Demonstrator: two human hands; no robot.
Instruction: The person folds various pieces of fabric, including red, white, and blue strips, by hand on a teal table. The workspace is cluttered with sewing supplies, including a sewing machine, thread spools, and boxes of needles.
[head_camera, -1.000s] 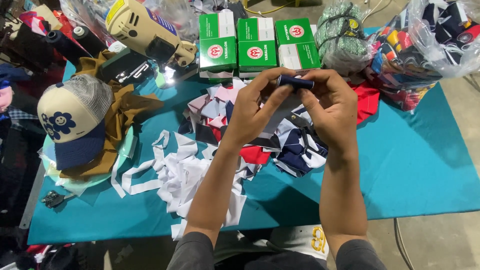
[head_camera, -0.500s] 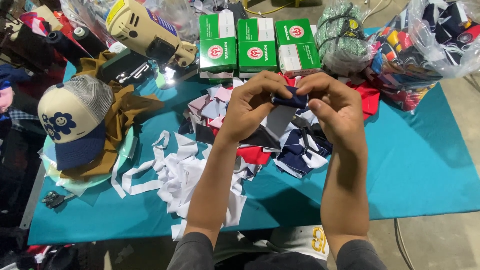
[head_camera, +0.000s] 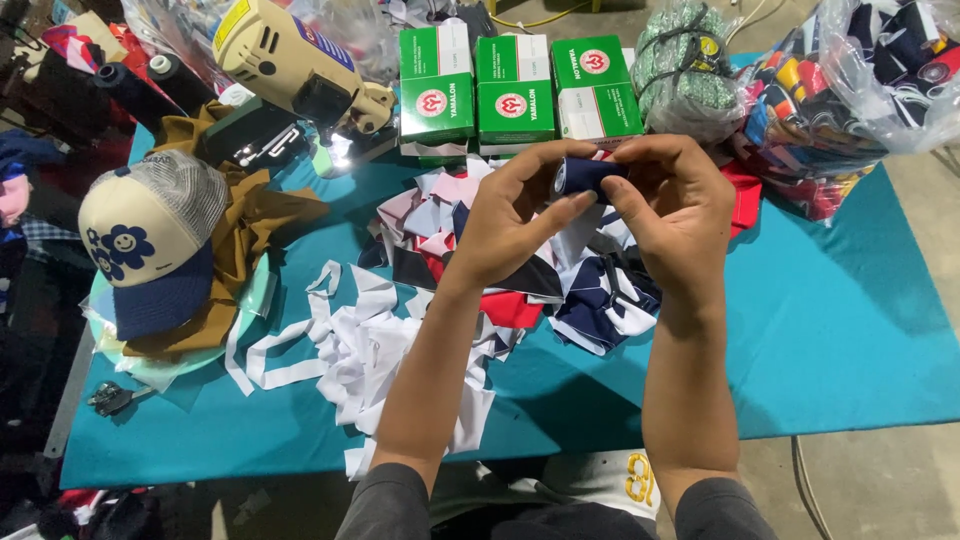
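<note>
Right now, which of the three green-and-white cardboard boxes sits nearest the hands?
The rightmost green-and-white box, just behind the small dark blue fabric roll held by the left hand and right hand. The middle box and left box lie farther left.

Both hands, left hand and right hand, pinch a small navy fabric piece, possibly rolled, above scattered fabric scraps on the teal table.

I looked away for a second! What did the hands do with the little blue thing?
Both hands, left hand and right hand, kept hold of the dark blue roll, dipped toward the scraps, then lifted again, turning one end into view. The fabric scraps and cap stayed put.
</note>
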